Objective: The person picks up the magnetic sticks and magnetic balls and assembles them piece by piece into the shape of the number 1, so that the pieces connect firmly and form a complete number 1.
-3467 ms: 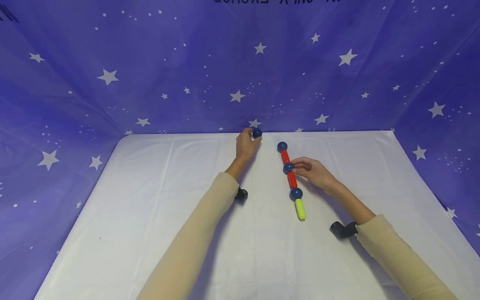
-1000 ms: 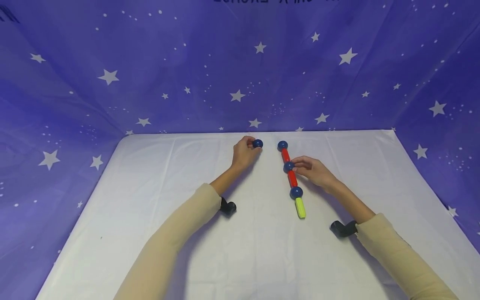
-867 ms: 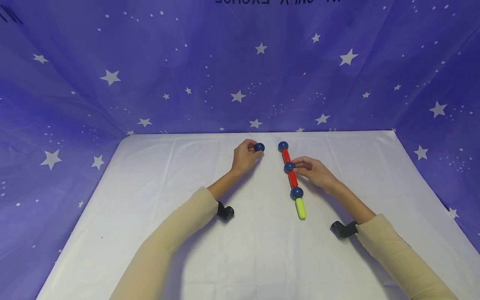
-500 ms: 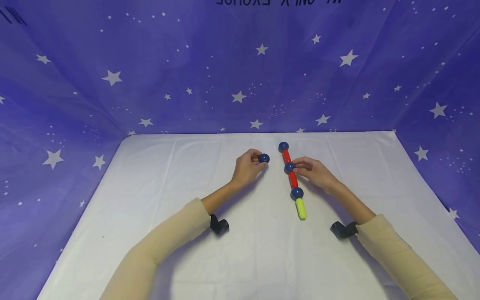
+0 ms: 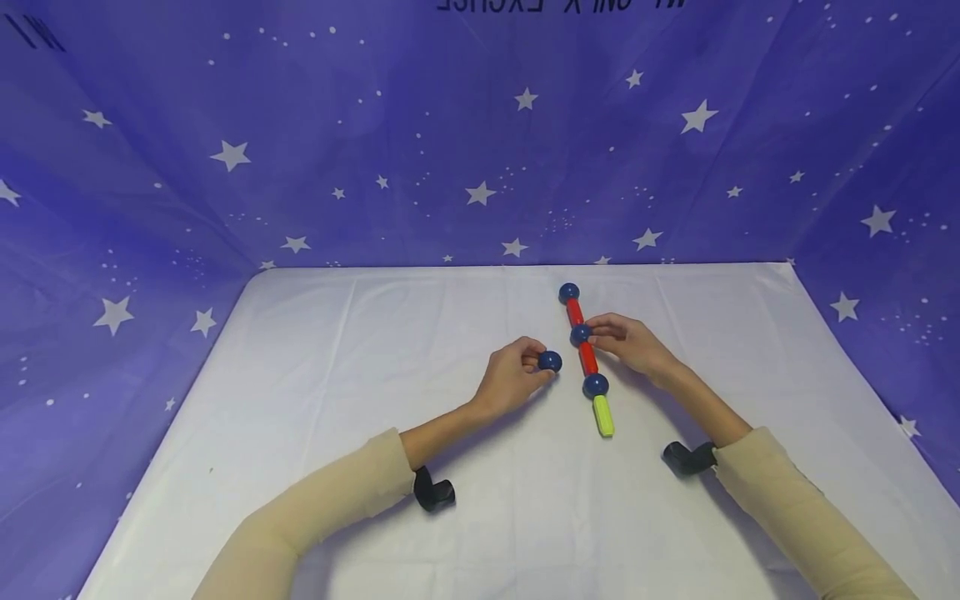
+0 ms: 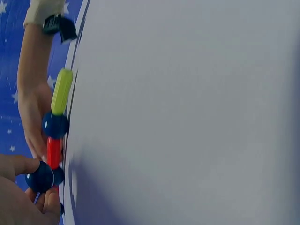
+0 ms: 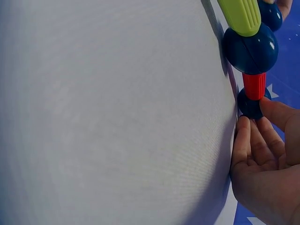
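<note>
A chain of toy balls and rods runs from back to front on the white table. It has a far blue ball [image 5: 569, 292], a red rod [image 5: 575, 312], a middle blue ball [image 5: 581, 335], another red rod [image 5: 588, 360], a near blue ball [image 5: 596, 386] and a yellow-green rod [image 5: 603, 416] at the near end. My right hand [image 5: 633, 346] pinches the middle ball from the right. On the chain's left, my left hand [image 5: 512, 379] pinches a loose blue ball [image 5: 551, 361] between thumb and fingers, apart from the chain.
White cloth covers the table [image 5: 360, 350]. A purple star-patterned curtain [image 5: 420, 125] rises behind and along both sides. Black wrist cameras [image 5: 433, 490] stick out from both sleeves, low over the cloth.
My left hand has come from the table's back edge toward me and rightward, bringing the loose blue ball closer to the chain. My right hand and the chain stay in place.
</note>
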The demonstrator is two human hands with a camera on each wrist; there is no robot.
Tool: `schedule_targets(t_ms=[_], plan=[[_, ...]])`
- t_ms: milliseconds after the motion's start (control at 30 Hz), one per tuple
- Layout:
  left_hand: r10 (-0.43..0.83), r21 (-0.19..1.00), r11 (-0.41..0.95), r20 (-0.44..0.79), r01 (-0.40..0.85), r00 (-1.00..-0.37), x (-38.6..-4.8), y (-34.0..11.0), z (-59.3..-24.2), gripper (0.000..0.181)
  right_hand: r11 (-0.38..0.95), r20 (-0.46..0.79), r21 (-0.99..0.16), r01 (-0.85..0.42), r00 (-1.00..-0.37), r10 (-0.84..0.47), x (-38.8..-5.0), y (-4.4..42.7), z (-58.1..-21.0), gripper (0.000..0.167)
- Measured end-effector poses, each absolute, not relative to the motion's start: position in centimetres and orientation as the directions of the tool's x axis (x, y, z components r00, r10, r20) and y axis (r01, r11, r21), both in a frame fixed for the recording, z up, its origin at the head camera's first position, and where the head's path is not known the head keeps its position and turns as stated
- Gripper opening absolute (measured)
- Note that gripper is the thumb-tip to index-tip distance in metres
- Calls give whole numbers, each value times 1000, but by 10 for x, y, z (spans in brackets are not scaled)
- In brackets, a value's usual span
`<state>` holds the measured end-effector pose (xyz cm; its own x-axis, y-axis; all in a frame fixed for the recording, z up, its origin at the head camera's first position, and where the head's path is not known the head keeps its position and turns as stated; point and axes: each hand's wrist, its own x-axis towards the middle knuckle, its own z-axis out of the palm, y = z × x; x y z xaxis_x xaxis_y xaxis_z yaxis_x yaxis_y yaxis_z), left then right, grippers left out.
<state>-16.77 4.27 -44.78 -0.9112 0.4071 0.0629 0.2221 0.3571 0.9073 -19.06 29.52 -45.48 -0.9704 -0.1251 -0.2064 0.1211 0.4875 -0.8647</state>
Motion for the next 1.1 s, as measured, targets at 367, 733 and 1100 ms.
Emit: schedule_targets(t_ms=[367,733,1100], plan=[[462,931,314,20,185,-887,-139,49,-450,30,462,-191,-880,110,-973,-132,-191,297,-458,38],[500,964,243,-27,111,-865,-121,53,-451,28,461,-189,-881,108,-973,-133,-190,294,-455,36],[548,967,243,-70,79,-833,-106,56,-453,28,452,-189,-886,106,-971,-144,-189,295,-454,39]])
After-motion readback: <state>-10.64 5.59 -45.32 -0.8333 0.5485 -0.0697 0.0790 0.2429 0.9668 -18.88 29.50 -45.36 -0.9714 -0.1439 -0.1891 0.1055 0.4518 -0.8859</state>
